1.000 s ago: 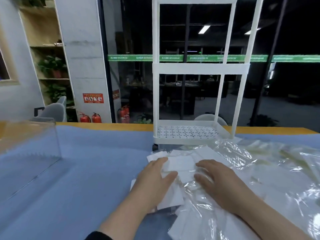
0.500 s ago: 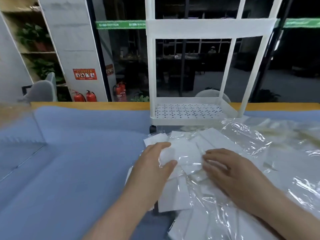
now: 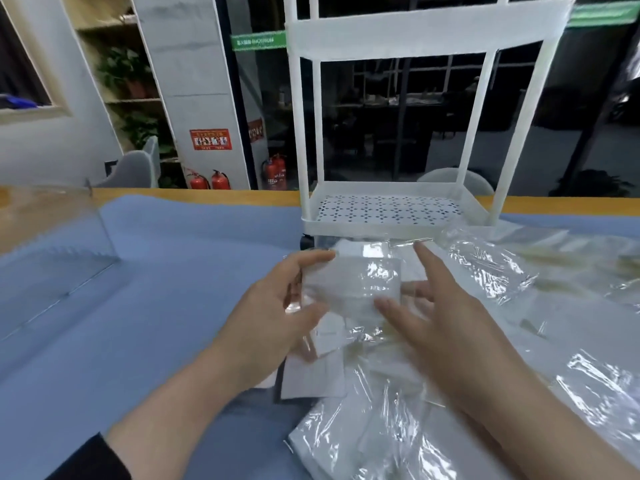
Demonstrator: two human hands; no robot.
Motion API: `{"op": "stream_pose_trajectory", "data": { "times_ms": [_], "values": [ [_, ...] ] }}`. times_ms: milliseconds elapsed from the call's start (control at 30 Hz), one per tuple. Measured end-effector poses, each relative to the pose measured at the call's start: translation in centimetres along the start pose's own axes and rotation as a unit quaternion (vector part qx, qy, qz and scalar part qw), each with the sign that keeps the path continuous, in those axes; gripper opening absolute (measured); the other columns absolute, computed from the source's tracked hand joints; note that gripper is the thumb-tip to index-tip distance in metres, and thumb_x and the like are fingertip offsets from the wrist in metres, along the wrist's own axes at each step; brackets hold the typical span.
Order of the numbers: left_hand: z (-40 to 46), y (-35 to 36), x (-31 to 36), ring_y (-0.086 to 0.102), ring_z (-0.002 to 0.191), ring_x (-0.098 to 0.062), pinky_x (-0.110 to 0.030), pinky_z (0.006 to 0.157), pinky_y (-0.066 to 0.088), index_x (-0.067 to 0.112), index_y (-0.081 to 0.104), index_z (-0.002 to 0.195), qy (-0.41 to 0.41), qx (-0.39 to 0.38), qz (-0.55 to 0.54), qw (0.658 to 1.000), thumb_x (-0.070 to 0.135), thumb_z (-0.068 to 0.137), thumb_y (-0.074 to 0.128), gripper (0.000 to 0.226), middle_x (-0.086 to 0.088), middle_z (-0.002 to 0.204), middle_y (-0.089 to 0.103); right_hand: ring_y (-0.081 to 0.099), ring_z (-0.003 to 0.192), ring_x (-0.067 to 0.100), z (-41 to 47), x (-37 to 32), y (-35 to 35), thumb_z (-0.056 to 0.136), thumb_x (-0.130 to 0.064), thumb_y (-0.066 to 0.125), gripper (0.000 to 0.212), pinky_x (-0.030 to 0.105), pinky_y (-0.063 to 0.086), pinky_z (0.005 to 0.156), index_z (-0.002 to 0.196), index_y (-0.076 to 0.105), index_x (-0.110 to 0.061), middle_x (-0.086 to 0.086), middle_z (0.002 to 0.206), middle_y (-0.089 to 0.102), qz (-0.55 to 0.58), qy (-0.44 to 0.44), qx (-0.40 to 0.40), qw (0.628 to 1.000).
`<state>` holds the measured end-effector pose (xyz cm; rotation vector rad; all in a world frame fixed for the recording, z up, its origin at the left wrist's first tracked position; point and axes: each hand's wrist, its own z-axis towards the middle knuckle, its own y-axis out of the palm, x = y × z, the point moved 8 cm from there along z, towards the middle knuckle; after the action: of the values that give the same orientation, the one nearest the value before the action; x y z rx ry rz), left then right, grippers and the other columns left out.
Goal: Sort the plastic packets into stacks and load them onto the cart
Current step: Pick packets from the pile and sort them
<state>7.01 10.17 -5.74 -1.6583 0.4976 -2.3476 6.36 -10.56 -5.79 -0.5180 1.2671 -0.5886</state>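
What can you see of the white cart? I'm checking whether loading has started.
The white cart stands upright on the blue-covered table, just beyond the loose plastic packets. It looks like plastic: slim corner posts, a solid band across the upper tier, and a rimmed bottom shelf with a perforated floor. That shelf holds nothing. A dark caster shows under its left corner. Neither hand touches it.

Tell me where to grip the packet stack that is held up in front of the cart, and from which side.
Grip the packet stack by its two short side edges, coming in from left and right. It is flat, slippery film held roughly level, so opposed pinches probably keep the sheets from sliding. The left hand already pinches the left edge; the right hand meets the right edge with fingers fairly straight.
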Motion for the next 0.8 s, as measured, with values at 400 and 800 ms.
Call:
{"op": "stream_pose_trajectory", "data": {
  "times_ms": [400, 800],
  "values": [
    [0.4, 0.2, 0.1, 0.047, 0.121, 0.016, -0.008, 0.092, 0.044, 0.079, 0.023, 0.13, 0.005, -0.019, 0.003, 1.0, 0.042, 0.085, 0.076, 0.078, 0.04, 0.132, 0.047, 0.054, 0.102, -0.014, -1.0, -2.4, -0.4, 0.096, -0.023, 0.064, 0.045, 0.001, 0.036, 0.083, 0.128, 0.055, -0.053, -0.034, 0.105, 0.059, 0.037, -0.104, 0.021, 0.994],
    [1.0, -10.1, 2.7, 0.057, 0.079, -0.01, -0.023, 0.07, 0.045, 0.014, 0.06, 0.097, 0.076, 0.06, -0.138, 0.986, 0.02, 0.097, 0.065, 0.008, -0.003, 0.085, 0.064, 0.059, 0.085, 0.016, 2.3, -14.5, 2.1, 0.1, -0.025, 0.057, 0.01, 0.042, 0.05, 0.082, 0.098, 0.066, -0.022, -0.008, 0.087, 0.066, -0.05, -0.176, 0.058, 0.982]
  ]
}}
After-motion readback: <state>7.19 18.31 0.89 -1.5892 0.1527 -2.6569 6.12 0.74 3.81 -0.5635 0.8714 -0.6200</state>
